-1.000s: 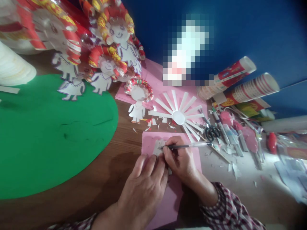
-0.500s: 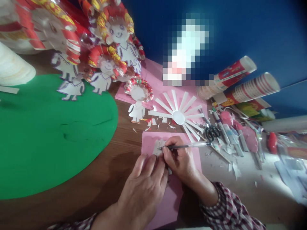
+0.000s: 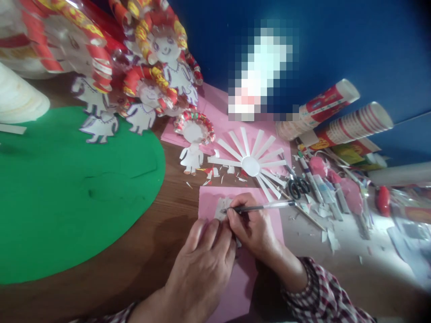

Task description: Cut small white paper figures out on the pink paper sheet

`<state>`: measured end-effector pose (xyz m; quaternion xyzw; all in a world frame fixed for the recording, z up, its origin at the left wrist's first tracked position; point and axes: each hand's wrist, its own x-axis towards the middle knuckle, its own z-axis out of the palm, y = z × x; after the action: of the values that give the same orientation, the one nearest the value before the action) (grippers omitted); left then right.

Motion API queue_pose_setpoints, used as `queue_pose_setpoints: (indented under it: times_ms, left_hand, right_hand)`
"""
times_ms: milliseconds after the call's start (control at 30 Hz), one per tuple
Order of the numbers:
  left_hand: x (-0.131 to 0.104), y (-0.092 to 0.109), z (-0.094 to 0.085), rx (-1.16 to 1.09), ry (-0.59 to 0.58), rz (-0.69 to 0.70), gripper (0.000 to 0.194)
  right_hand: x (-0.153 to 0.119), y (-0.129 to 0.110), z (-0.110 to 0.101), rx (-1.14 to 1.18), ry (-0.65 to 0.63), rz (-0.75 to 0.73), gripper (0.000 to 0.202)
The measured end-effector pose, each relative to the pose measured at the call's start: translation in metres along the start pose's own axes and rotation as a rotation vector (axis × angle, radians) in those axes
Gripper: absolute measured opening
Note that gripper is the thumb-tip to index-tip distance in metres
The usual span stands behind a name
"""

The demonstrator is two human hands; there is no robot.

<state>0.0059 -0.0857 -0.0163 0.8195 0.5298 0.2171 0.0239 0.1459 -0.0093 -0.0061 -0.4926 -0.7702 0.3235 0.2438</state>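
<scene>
A pen (image 3: 266,206) is pinched in my right hand (image 3: 254,229), its tip on a small whitish piece of paper (image 3: 221,205). That piece lies on a pink sheet (image 3: 207,197), and faint marks show on it. My left hand (image 3: 204,264) rests flat with fingers stretched out, pressing the lower part of the paper and hiding much of it. Just beyond the hands are a cut paper cup spread into white strips (image 3: 251,165) and a white paper figure (image 3: 192,157) with a curled red rim around its blank head.
A green oval mat (image 3: 117,215) covers the left side. Paper dolls with curled red-yellow rims (image 3: 164,47) stand behind it. Stacked paper cups (image 3: 360,122), black-handled scissors (image 3: 298,187), markers (image 3: 311,179) and paper scraps lie to the right. A blue panel (image 3: 336,40) rises behind.
The pen and my right hand have shifted very slightly, with the tip still at the small paper. My left hand stays in place; the whole view has moved slightly.
</scene>
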Motion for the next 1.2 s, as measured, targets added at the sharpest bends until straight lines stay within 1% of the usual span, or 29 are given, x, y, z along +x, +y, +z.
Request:
queue_pose_setpoints:
  times_ms: [633,1033,1100,1200]
  left_hand:
    - [-0.0011,0.0,-0.0002,-0.011,0.008,-0.001,0.028]
    - [0.0003,-0.0003,0.0004,-0.008,-0.015,0.002,0.028]
    - [0.0003,-0.0004,0.0006,-0.007,-0.015,0.005,0.028]
    - [-0.0005,-0.0005,0.0007,0.0,-0.021,0.004,0.028]
  right_hand:
    - [0.002,0.0002,-0.0022,0.0,-0.044,-0.061,0.003]
    - [0.0035,0.0009,-0.0037,0.028,-0.082,-0.064,0.002]
    - [0.0029,0.0006,-0.0033,0.054,-0.082,-0.043,0.002]
    - [0.0016,-0.0012,-0.0025,0.143,-0.041,0.056,0.002]
